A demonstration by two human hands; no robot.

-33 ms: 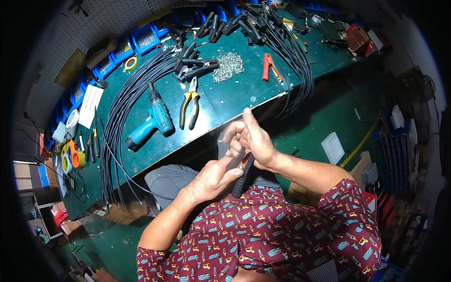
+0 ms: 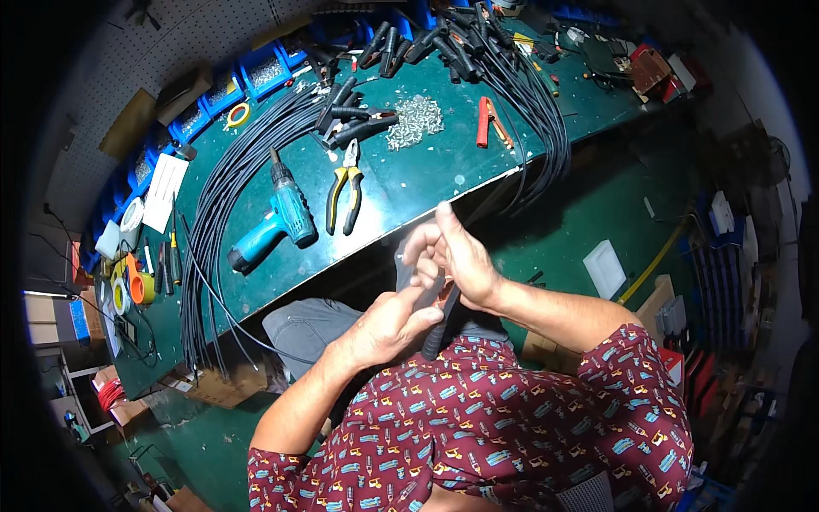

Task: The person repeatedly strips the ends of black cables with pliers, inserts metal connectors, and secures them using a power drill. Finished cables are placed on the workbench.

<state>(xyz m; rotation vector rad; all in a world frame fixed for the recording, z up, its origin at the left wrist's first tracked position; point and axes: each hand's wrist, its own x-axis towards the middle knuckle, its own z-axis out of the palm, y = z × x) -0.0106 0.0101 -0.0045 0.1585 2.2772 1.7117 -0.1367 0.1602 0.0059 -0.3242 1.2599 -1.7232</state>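
Observation:
A battery clamp with a black ribbed handle [image 2: 433, 342] and copper-coloured jaws is held over my lap, close to my body. My left hand [image 2: 386, 326] is closed around its left side, the thumb lying across it. At the clamp's far end is my right hand [image 2: 469, 263], its fingers curled in against the clamp and its thumb pointing up and away. The fingers hide most of the clamp's far part. On the bench beyond lie combination pliers [image 2: 345, 192] with yellow-black handles and a teal cordless drill [image 2: 277, 224].
The green bench [image 2: 392, 183] carries black cable bundles [image 2: 223, 179], a pile of small screws [image 2: 415, 122], a red clamp [image 2: 484, 126] and several black clamps [image 2: 358, 124]. Blue parts bins [image 2: 263, 75] line its back. A white foam-like box [image 2: 604, 269] rests on the floor at right.
My right hand has shifted slightly left, and its raised thumb is a little lower. The left hand and clamp have barely moved.

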